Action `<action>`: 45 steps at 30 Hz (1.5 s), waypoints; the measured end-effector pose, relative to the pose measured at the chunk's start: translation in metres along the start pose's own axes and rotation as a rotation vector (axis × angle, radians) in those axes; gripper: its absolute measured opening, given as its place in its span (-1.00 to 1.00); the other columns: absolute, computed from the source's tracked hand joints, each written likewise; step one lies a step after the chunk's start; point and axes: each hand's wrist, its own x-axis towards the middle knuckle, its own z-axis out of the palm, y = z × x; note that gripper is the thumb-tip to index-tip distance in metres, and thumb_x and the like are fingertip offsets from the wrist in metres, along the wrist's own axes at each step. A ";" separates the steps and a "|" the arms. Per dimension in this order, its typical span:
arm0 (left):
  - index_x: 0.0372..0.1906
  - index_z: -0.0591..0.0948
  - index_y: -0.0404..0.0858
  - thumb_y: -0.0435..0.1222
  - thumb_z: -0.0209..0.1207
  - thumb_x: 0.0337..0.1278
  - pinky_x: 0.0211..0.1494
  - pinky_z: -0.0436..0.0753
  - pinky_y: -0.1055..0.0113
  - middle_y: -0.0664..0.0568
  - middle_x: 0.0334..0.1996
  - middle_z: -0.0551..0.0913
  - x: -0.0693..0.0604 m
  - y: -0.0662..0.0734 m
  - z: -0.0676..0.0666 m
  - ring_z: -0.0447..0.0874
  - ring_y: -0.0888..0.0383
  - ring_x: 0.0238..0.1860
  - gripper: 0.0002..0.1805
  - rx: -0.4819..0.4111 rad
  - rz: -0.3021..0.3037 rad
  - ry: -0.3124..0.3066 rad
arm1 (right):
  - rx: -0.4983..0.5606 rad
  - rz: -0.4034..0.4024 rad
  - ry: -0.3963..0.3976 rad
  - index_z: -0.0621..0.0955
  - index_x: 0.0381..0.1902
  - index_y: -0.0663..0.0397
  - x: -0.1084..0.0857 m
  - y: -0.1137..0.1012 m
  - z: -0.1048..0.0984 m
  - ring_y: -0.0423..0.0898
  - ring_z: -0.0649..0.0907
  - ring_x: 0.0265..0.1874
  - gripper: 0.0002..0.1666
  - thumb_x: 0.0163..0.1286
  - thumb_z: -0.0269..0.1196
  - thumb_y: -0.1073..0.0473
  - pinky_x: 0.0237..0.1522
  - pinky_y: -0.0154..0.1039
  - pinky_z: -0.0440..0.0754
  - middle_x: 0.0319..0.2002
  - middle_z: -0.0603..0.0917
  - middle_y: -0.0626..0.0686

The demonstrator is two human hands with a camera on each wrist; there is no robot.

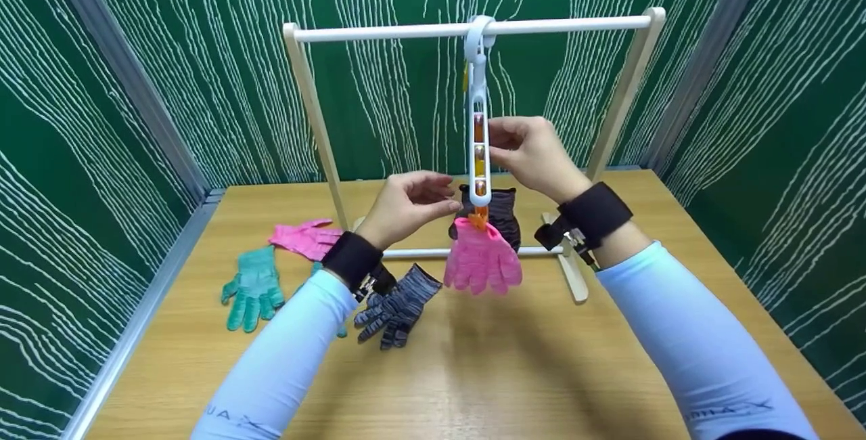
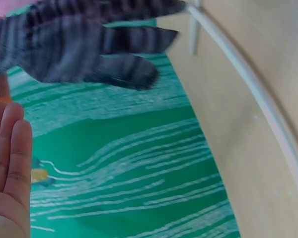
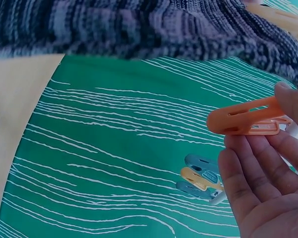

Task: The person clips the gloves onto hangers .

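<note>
A white hanger is hung from a wooden rack in the top middle of the frame. An orange clip is pinched between the thumb and fingers of the right hand, which is held just right of the hanger. The left hand is held left of the hanger, near the middle. Its palm is open and its fingers are loose, with nothing gripped. Its thumb is seen close to a dark striped glove, but whether the glove is touched cannot be told.

The dark striped glove is seen behind the low end of the hanger; what it is held by is hidden. In front of it, a pink glove is hung by another orange clip. Teal clips and a yellow clip are seen in the lower right of the right wrist view.

On the table, left of the middle, a second pink glove, a green glove and a grey striped glove are laid.
</note>
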 end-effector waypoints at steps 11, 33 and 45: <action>0.24 0.71 -0.37 -0.30 0.41 0.39 0.22 0.77 0.12 -0.19 0.12 0.82 -0.017 -0.035 -0.003 0.81 -0.06 0.09 -0.59 0.079 -0.092 -0.008 | 0.026 -0.006 -0.006 0.73 0.23 0.31 -0.003 0.001 -0.006 -0.24 0.73 -0.22 -0.64 0.52 0.35 0.39 -0.07 -0.51 0.69 -0.01 0.83 0.30; 0.01 0.75 -0.37 -0.29 0.55 0.21 0.05 0.80 0.10 -0.20 -0.04 0.83 -0.048 -0.092 0.010 0.81 -0.05 -0.08 -0.65 0.295 -0.340 -0.008 | 0.022 -0.022 -0.015 0.75 0.18 0.34 -0.003 0.003 -0.007 -0.31 0.73 -0.27 -0.67 0.50 0.36 0.42 -0.11 -0.51 0.70 -0.07 0.83 0.33; 0.05 0.76 -0.40 -0.21 0.59 0.16 0.23 0.72 -0.07 -0.23 0.00 0.82 -0.055 -0.109 0.011 0.77 -0.16 0.05 -0.54 0.542 -0.468 -0.072 | 0.029 0.006 -0.023 0.73 0.22 0.33 -0.003 0.005 -0.010 -0.09 0.79 -0.16 -0.64 0.50 0.33 0.44 -0.05 -0.51 0.73 -0.01 0.83 0.33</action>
